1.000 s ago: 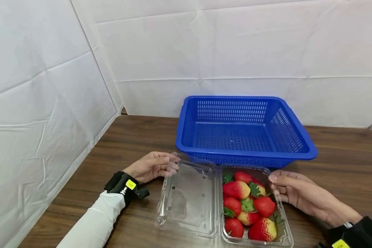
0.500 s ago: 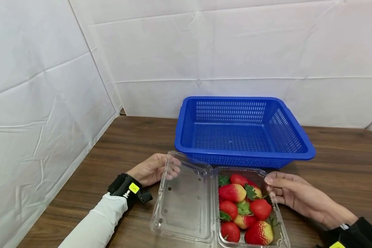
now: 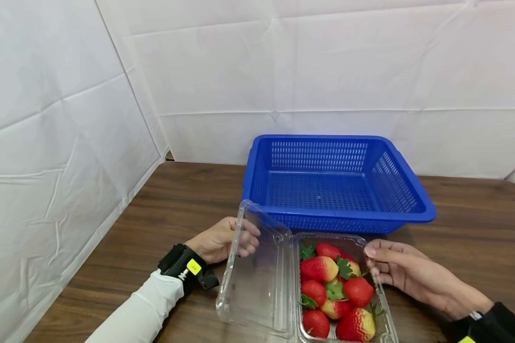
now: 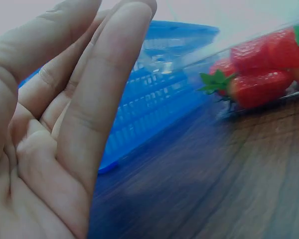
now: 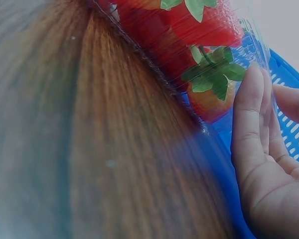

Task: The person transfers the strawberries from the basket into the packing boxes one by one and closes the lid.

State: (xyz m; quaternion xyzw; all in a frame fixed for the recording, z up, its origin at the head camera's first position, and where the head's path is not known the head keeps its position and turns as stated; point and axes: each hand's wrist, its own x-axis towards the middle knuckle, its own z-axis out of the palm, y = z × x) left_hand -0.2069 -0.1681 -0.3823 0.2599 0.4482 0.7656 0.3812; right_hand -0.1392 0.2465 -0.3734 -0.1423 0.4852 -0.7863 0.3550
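A clear plastic clamshell container (image 3: 385,312) stands on the table, its tray filled with several red strawberries (image 3: 319,269) with green leaves. Its hinged clear lid (image 3: 257,290) is tilted up on the left side. Behind the lid, the left hand (image 3: 223,239) props it near the far outer edge with extended fingers, seen through the plastic. The left wrist view shows these fingers (image 4: 97,94) fairly straight, the thumb apart from them. At the tray's far right corner, the right hand (image 3: 412,271) pinches the rim between thumb and fingers; in the right wrist view the fingertips (image 5: 252,82) touch the clear wall.
A blue perforated plastic basket (image 3: 317,211) stands just behind the container, with nothing in it. Wood-grain table (image 3: 189,190) extends to both sides. White sheeting (image 3: 206,71) hangs at the back and left.
The lid has risen from lying nearly flat to a steeper tilt. My left hand has shifted right, from gripping the lid's edge to fingers behind it. The right hand stays at the rim.
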